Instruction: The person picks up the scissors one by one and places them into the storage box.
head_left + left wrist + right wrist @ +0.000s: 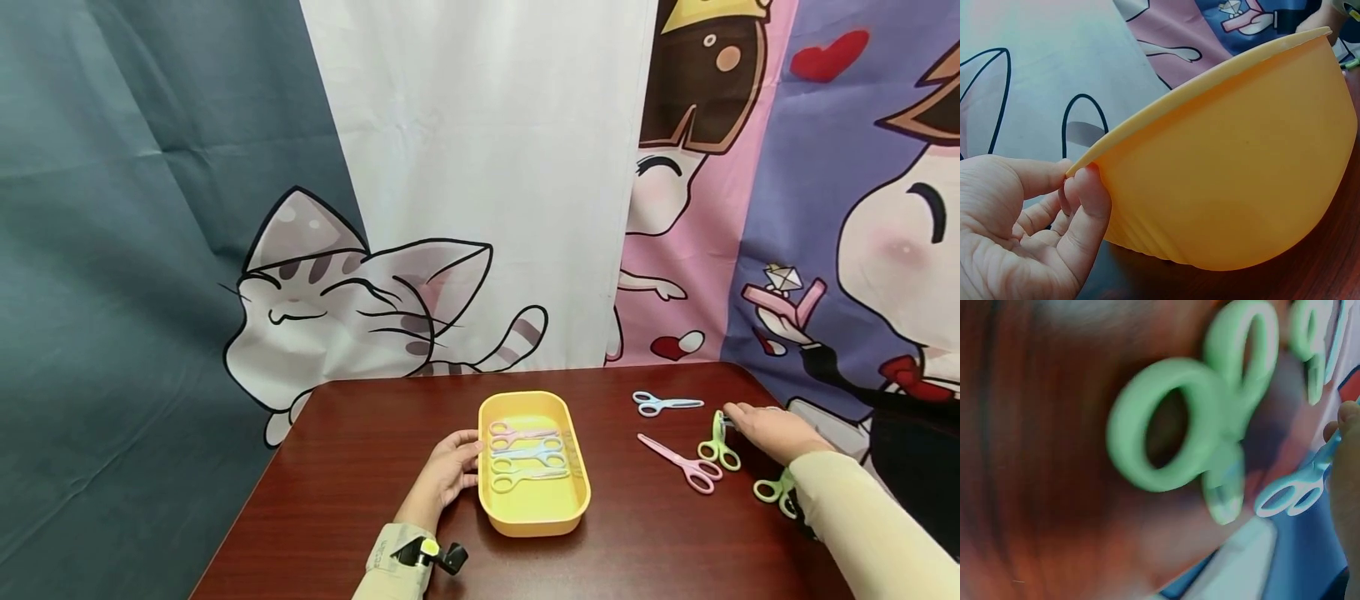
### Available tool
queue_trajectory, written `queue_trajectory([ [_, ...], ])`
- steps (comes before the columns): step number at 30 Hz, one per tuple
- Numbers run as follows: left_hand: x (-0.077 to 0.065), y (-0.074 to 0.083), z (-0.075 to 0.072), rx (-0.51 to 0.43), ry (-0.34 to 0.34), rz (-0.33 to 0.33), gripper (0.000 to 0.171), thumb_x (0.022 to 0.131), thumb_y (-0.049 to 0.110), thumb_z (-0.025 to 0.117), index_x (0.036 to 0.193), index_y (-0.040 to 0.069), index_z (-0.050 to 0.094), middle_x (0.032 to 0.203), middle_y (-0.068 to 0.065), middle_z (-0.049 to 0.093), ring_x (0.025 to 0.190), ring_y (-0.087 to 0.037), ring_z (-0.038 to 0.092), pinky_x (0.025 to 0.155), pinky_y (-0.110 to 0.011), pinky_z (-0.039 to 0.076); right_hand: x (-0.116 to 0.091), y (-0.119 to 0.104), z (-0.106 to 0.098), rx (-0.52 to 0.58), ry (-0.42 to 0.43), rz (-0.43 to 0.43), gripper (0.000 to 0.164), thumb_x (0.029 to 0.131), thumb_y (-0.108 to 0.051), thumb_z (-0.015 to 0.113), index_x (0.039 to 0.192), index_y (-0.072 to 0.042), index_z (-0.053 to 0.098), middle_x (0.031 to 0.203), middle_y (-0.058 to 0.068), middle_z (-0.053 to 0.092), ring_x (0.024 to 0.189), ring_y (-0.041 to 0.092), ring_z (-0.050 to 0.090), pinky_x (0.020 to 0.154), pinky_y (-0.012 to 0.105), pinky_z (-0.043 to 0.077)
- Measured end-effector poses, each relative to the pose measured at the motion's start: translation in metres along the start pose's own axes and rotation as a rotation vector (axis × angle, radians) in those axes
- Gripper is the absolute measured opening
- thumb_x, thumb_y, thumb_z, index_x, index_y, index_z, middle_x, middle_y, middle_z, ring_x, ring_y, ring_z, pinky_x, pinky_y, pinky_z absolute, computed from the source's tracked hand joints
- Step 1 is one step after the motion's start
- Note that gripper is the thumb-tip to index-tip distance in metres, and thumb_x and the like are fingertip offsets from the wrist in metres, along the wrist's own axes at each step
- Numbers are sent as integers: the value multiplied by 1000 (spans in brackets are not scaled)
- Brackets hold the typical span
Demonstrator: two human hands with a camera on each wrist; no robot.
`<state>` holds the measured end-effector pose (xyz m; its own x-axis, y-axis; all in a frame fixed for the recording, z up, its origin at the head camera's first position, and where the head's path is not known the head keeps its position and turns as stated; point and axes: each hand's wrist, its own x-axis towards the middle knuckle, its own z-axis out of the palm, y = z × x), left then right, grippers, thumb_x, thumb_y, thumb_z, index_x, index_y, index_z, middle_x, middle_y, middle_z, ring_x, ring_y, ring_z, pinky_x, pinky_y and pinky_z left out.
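My left hand (450,471) pinches the left rim of a yellow plastic basket (534,527) between thumb and fingers; the left wrist view shows this grip close up. Inside the basket lie pink scissors (504,440), light blue scissors (551,454) and green scissors (506,482). At the right side of the table, my right hand (776,432) holds a pair of blue scissors (1324,457) by the blade end, with the finger loops free in the right wrist view. Large in that view, green scissors (1225,412) lie on the table, partly behind my sleeve in the head view.
Left of my right hand, green scissors (717,450), pink scissors (678,460) and light blue scissors (660,405) lie spread on the dark red-brown table (352,467). A cartoon-printed cloth (480,167) hangs right behind the table's back edge.
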<state>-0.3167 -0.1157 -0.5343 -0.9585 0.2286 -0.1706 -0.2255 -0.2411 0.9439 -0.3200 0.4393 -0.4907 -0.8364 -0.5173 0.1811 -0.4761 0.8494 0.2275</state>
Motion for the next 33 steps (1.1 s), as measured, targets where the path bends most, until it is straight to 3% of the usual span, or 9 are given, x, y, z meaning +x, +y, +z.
queue_trajectory([
  [4, 0, 0, -2, 0, 0, 3, 40, 102, 8, 56, 138, -6, 45, 102, -10, 67, 74, -12, 63, 55, -26, 57, 26, -14, -15, 55, 32, -13, 24, 88, 9, 56, 106, -6, 52, 96, 9, 63, 79, 28, 67, 72, 49, 57],
  [11, 2, 0, -1, -2, 3, 2, 40, 102, 9, 57, 138, -6, 45, 101, -9, 66, 72, -10, 61, 55, -25, 57, 76, -57, -48, 112, 104, -104, 28, 93, 8, 51, 121, 4, 56, 116, 19, 66, 108, 38, 65, 96, 53, 51],
  [16, 0, 0, -1, 0, -1, 4, 42, 102, 9, 57, 139, -6, 44, 102, -10, 66, 73, -11, 62, 56, -26, 57, 110, -105, -64, 154, 141, -171, 23, 93, 4, 56, 115, -4, 56, 98, 3, 61, 94, 24, 63, 88, 45, 54],
  [19, -2, 0, -1, 0, -5, 5, 42, 102, 10, 58, 139, -6, 44, 102, -9, 66, 73, -11, 62, 56, -26, 57, 126, -139, -75, 220, 135, -160, 17, 99, -6, 55, 116, -11, 56, 94, -5, 59, 91, 16, 61, 86, 41, 54],
  [23, -2, 0, -1, -8, -5, 5, 41, 102, 9, 58, 138, -5, 45, 99, -8, 66, 72, -10, 62, 55, -26, 57, 140, -186, -93, 221, 102, -227, 24, 104, -17, 54, 126, -10, 55, 107, -2, 65, 102, 17, 64, 93, 40, 54],
  [25, -2, 0, -1, -10, -7, 9, 41, 102, 10, 58, 138, -5, 45, 99, -8, 66, 72, -10, 62, 55, -26, 57, 144, -206, -99, 188, 108, -302, 26, 104, -18, 56, 127, -8, 54, 112, 1, 66, 104, 18, 64, 94, 39, 54],
  [33, -2, -2, -1, -10, -11, 10, 40, 102, 9, 58, 137, -6, 46, 99, -9, 66, 73, -11, 63, 56, -26, 57, 151, -259, -97, 90, 144, -463, 12, 101, -15, 60, 111, -11, 54, 98, -2, 66, 89, 13, 65, 80, 32, 57],
])
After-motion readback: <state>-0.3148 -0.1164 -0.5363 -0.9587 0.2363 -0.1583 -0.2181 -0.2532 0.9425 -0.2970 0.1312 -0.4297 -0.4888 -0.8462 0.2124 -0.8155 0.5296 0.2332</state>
